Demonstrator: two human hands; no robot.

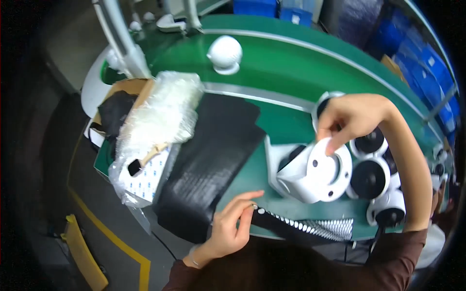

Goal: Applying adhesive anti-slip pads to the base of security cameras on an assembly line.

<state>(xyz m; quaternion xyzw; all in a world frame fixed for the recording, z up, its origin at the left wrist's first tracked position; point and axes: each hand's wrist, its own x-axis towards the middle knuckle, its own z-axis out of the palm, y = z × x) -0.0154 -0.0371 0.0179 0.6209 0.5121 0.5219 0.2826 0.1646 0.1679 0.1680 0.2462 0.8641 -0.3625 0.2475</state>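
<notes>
My right hand reaches over a white plastic bracket with a round ring-shaped end and dark holes around the ring. Thumb and fingers pinch the ring's upper rim. My left hand, at the near edge of the table, has its thumb and a finger pressed together on the end of a black strip with rows of white dots. Another finger of that hand points outward. The strip stretches right, below the bracket. Left of the bracket lies a black sheet.
Several white round housings with black faces crowd the right side. A white ball-shaped housing stands on the green conveyor. Clear plastic bags and a wooden-handled brush lie left, beside a cardboard box.
</notes>
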